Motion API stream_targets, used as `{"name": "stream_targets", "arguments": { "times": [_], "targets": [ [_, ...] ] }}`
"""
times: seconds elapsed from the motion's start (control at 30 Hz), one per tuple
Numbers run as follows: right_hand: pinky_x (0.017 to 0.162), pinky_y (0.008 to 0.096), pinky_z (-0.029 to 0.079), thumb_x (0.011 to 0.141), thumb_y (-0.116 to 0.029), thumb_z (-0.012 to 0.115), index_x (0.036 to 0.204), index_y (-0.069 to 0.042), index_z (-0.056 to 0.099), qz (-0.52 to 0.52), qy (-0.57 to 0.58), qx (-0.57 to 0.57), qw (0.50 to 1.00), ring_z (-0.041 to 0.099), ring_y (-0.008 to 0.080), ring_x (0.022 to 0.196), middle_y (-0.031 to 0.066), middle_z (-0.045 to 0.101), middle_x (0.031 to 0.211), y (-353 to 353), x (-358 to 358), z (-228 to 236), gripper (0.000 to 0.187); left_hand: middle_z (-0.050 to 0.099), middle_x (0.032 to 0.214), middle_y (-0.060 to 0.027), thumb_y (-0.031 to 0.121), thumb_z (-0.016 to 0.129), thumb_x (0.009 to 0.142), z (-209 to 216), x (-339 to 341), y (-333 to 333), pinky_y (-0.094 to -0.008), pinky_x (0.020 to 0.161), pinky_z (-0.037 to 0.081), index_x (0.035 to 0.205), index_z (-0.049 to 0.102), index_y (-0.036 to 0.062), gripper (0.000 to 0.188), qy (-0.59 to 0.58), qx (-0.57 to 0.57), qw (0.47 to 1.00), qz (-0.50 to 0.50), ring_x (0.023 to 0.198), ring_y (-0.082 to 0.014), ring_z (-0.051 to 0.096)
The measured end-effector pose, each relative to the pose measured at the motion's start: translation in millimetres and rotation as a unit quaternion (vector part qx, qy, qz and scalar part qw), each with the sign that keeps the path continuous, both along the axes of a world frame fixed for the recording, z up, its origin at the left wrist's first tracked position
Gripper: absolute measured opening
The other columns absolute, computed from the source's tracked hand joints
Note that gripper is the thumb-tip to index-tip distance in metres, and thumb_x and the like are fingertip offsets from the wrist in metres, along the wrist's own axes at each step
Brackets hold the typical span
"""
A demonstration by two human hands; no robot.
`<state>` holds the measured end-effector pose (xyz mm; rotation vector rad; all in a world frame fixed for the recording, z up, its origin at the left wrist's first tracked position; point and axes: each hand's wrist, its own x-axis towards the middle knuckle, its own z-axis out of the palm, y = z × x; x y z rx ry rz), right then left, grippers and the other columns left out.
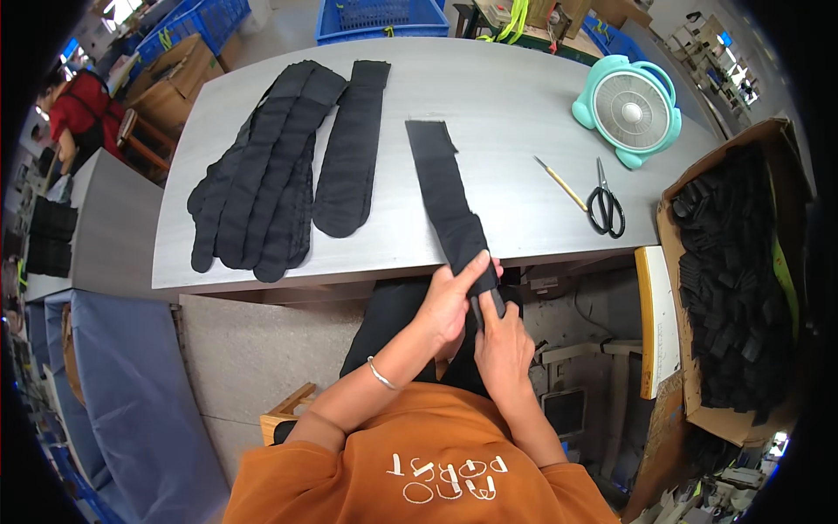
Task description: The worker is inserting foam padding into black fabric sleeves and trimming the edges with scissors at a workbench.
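Note:
A long black fabric strip (443, 183) runs from the grey table down over its front edge toward my lap. My left hand (448, 303) grips its near end, thumb pressed on top. Close beside it, my right hand (504, 346) is closed on the strip's lowest part, its index finger stretched along the cloth; some fingertips are hidden. On the table to the left lies a pile of overlapping black fabric pieces (271, 166) with rounded ends. A single black piece (351, 157) lies just right of the pile.
Scissors with black handles (604, 205) and a thin pointed tool (561, 183) lie on the table's right. Behind them stands a turquoise fan (630, 110). A cardboard box (672, 262) of small black pieces sits at the right. Another person (83, 113) works far left.

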<state>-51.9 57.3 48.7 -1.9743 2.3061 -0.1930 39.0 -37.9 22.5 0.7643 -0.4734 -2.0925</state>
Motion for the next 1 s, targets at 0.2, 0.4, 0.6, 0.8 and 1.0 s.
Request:
{"name": "stream_targets", "arguments": {
  "times": [0.2,0.4,0.6,0.8,1.0],
  "targets": [
    [0.059,0.0424,0.055,0.083,-0.004,0.061,0.126,-0.014,0.057,-0.017,0.012,-0.037,0.999,0.065,0.0346,0.075,0.0181,0.053,0.097,-2,8,-7,0.044,0.064,0.088,-0.0053,0.027,0.07,0.094,3,-14,11,-0.0314,0.078,0.053,0.102,0.062,0.003,0.027,-0.005,0.039,0.999,0.038,0.08,-0.0152,0.061],
    [0.065,0.0458,0.054,0.088,-0.01,0.059,0.1,-0.004,0.06,-0.012,-0.076,-0.043,0.996,0.065,0.0356,0.083,0.0199,0.057,0.1,-31,4,-6,0.012,0.061,0.086,-0.0038,0.031,0.068,0.096,3,-10,5,-0.0303,0.074,0.052,0.094,0.062,0.0053,0.027,0.039,0.028,0.999,0.001,0.076,-0.014,0.06],
    [0.07,0.049,0.054,0.089,-0.013,0.062,0.127,-0.011,0.054,0.016,-0.031,-0.06,0.998,0.065,0.0421,0.09,0.0256,0.056,0.113,-5,15,12,0.038,0.064,0.084,-0.006,0.037,0.065,0.097,19,-1,-10,-0.0309,0.073,0.051,0.092,0.062,0.004,0.033,0.017,0.033,0.999,0.04,0.075,-0.0151,0.06],
    [0.064,0.0487,0.054,0.083,-0.009,0.067,0.131,-0.017,0.054,0.012,-0.099,-0.063,0.993,0.065,0.0389,0.078,0.0209,0.057,0.098,-16,-7,-12,0.05,0.066,0.09,-0.0068,0.029,0.063,0.099,-6,-16,26,-0.0317,0.081,0.052,0.096,0.065,-0.0004,0.03,0.009,0.0,1.0,-0.03,0.088,-0.0149,0.062],
    [0.067,0.0497,0.054,0.079,-0.008,0.07,0.124,-0.008,0.056,0.001,-0.049,0.0,0.999,0.067,0.0401,0.084,0.0228,0.064,0.099,-15,6,5,0.047,0.064,0.089,-0.0056,0.029,0.064,0.099,5,-8,5,-0.0311,0.078,0.053,0.098,0.063,0.0026,0.026,-0.025,0.016,0.999,0.026,0.085,-0.0146,0.062]
  ]
}}
